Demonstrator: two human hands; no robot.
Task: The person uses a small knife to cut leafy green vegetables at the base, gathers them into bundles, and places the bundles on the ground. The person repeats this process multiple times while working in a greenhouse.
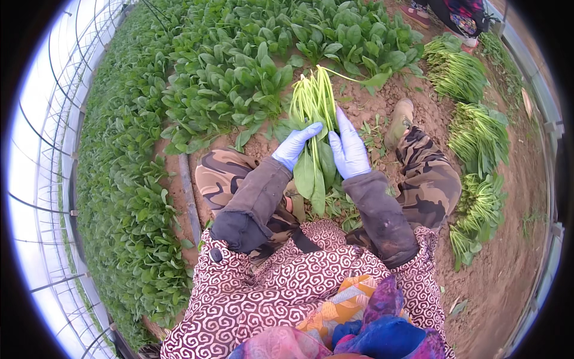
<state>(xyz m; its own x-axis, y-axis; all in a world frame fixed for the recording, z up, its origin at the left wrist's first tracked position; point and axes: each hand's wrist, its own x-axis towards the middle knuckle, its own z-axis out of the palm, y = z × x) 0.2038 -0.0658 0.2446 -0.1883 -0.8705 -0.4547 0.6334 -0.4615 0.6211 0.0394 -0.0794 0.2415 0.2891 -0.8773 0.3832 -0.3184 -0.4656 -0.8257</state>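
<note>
Between my two gloved hands is a bunch of spinach (314,101), its pale stem ends pointing away from me and its broad leaves hanging toward my lap. My left hand (297,142), in a thin blue-violet glove, closes on the bunch from the left with the thumb across the leaves. From the other side my right hand (350,146) presses its fingers along the stems; some of them are hidden behind the bunch. One long stem with a leaf (376,80) sticks out sideways from the top of the bunch.
Growing spinach (224,85) fills the bed ahead and to the left. Several piles of cut spinach (479,134) lie along the right. Loose leaves (336,204) litter the soil between my legs. A dark strip (190,197) lies left of my knee. Another person's shoe (416,16) shows at top right.
</note>
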